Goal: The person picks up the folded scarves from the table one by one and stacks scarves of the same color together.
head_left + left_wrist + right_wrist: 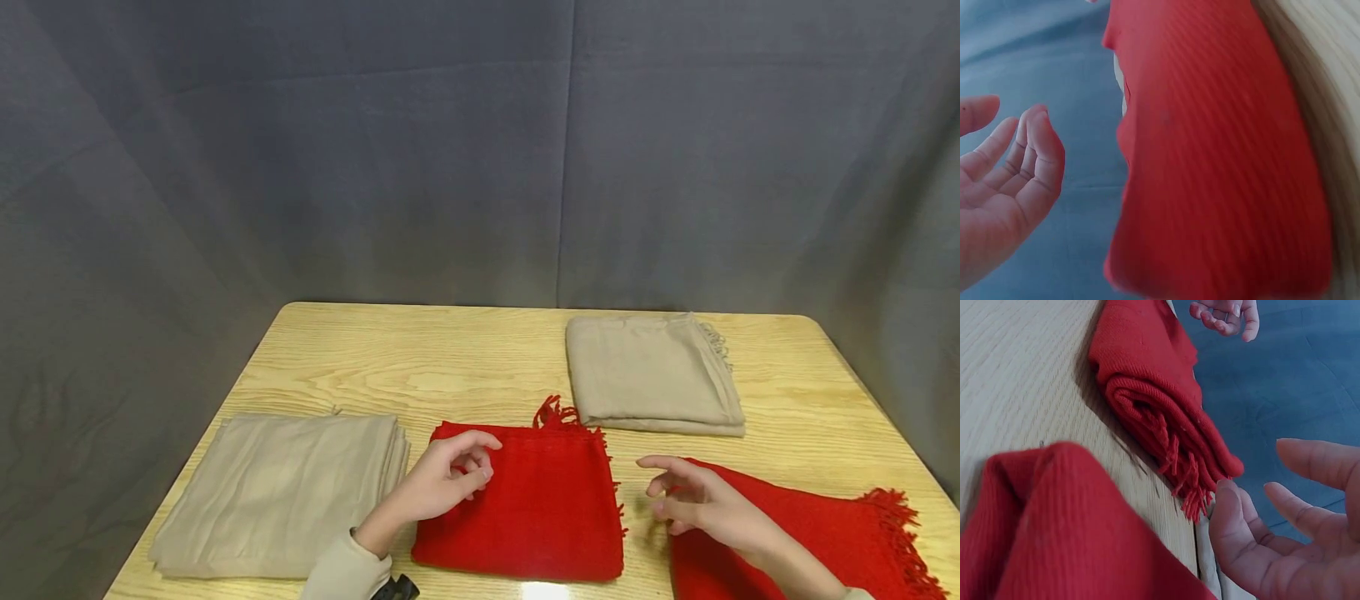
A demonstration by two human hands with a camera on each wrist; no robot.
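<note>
A folded red scarf [555, 508] lies at the middle front of the table, its fringe along the right edge and a tuft at the back. Over its left part hovers my left hand [450, 477], fingers loosely bent and holding nothing. In the left wrist view this hand [1013, 178] is apart from the red cloth [1210, 156]. My right hand [708, 504], also empty with relaxed fingers, is above the left end of a second red scarf [817, 525]. The right wrist view has the fringed folded scarf [1154, 394] beyond the nearer red cloth [1079, 531].
A folded beige cloth [277, 492] lies at the table's left front. Another beige cloth [648, 375], fringed on its right, is at the back right. The wooden table [420, 358] is bounded behind and at the sides by a grey curtain [420, 183].
</note>
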